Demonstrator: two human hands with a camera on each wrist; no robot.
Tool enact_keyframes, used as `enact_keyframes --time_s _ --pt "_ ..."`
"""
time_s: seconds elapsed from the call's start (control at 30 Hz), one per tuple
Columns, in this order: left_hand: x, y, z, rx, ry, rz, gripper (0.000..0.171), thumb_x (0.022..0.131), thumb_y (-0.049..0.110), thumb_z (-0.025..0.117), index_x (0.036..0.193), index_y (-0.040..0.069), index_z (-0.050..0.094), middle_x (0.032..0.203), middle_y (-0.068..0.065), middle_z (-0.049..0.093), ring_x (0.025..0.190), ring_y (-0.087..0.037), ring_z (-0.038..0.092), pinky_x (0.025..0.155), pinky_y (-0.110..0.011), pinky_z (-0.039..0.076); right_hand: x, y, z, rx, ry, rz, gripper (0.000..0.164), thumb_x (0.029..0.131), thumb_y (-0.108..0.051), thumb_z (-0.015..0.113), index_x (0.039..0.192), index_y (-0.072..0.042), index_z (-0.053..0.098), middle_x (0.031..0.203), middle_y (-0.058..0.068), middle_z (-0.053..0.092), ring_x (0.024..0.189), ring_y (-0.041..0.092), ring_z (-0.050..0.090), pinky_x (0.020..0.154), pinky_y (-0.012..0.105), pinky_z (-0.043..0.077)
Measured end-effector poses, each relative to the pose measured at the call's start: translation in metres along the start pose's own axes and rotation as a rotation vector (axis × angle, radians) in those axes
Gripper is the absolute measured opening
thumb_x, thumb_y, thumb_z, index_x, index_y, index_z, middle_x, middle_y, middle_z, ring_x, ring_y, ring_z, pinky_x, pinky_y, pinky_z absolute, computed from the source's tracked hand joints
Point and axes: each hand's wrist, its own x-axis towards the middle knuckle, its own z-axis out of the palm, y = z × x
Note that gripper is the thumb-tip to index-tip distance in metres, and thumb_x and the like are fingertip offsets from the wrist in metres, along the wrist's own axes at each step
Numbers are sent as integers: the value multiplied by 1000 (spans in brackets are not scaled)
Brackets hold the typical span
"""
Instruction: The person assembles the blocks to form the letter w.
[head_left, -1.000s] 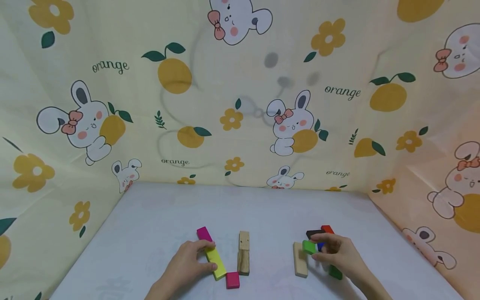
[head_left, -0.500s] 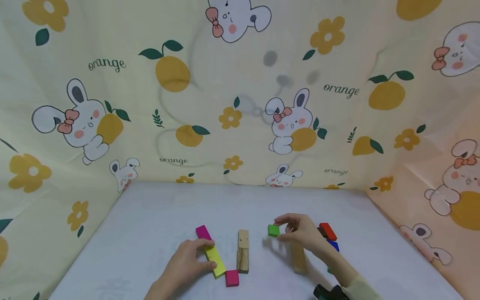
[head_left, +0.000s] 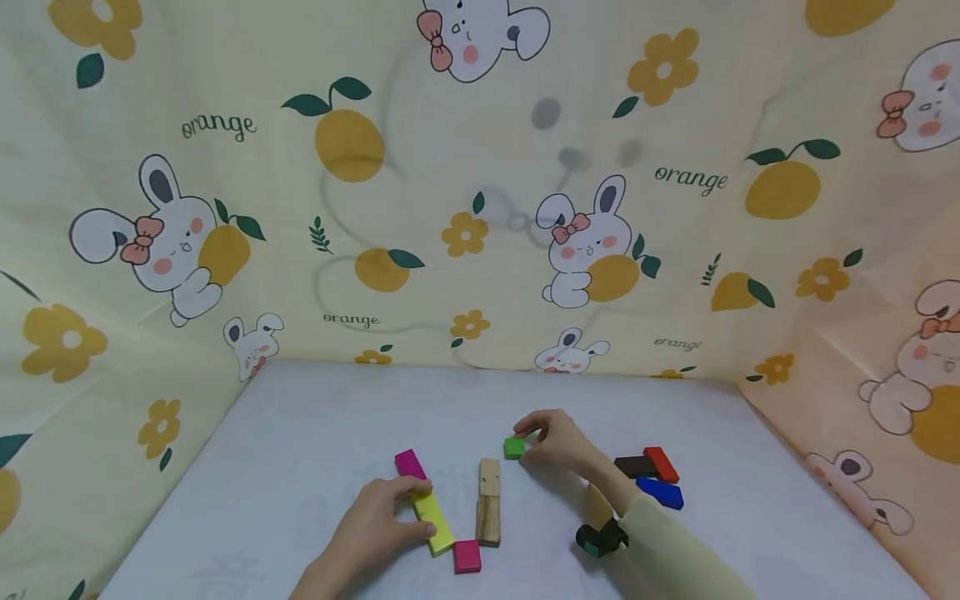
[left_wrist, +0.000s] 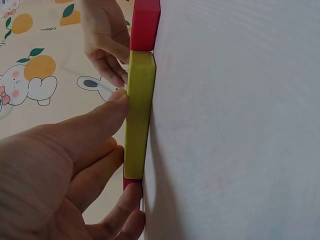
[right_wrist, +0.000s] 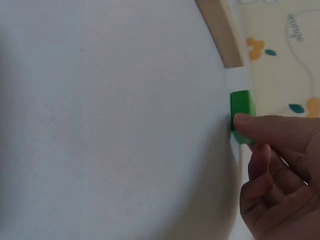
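In the head view, my left hand [head_left: 378, 521] rests over a yellow block [head_left: 432, 523], relaxed fingers spread. In the left wrist view its thumb touches the yellow block [left_wrist: 140, 107], while other fingertips reach the magenta block [left_wrist: 130, 185] at its end. A row runs from the far magenta block [head_left: 409, 463] through the yellow one to a magenta square block [head_left: 467, 557] in front. My right hand [head_left: 558, 442] pinches a small green block [head_left: 513, 448] between thumb and fingers, close over the table, just beyond the two wooden blocks. The right wrist view shows the thumb on the green block [right_wrist: 242, 105].
Two wooden blocks [head_left: 488, 504] stand end to end, right of the yellow one. A black block [head_left: 634, 467], a red block [head_left: 662, 463] and a blue block [head_left: 661, 492] cluster at the right. My right forearm partly hides another wooden block [head_left: 597, 504]. A patterned cloth [head_left: 480, 167] encloses the white table [head_left: 360, 408].
My right hand has carried the green block leftward and away from me, from the cluster at the right to beside the far end of the wooden pair. The left hand stays put.
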Motion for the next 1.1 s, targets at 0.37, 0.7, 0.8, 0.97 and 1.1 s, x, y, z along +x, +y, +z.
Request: enact_keyframes --time_s 0.37,0.7,0.8,0.97,1.1 --pt "1 1 2 23 8 -5 50 74 33 87 117 18 70 113 5 64 109 -25 53 95 -56 44 3 0 3 80 -80 27 38 75 -1 84 110 -7 71 104 4 67 77 22 53 65 31 44" --pt "1 1 1 30 11 -14 49 73 33 87 117 18 70 113 5 64 108 -25 53 95 -56 44 3 -2 6 116 -102 42 42 75 -2 84 113 -6 70 107 5 66 77 24 52 65 32 43" --pt "1 1 1 32 12 -9 49 73 33 87 117 18 70 113 4 65 109 -25 54 95 -56 44 3 0 5 121 -112 39 42 75 -2 84 114 -6 69 107 5 66 75 23 52 64 31 43" --pt "2 1 2 30 11 -7 50 73 32 87 117 17 70 113 4 65 109 -26 54 95 -56 44 3 2 5 133 -118 30 43 74 -2 84 114 -4 69 107 7 66 72 22 52 62 29 43" --pt "2 1 2 23 6 -22 50 73 31 87 117 17 70 113 5 64 109 -25 53 95 -56 44 3 3 6 131 -116 29 43 74 -2 84 114 -4 68 106 7 65 72 22 53 62 29 43"
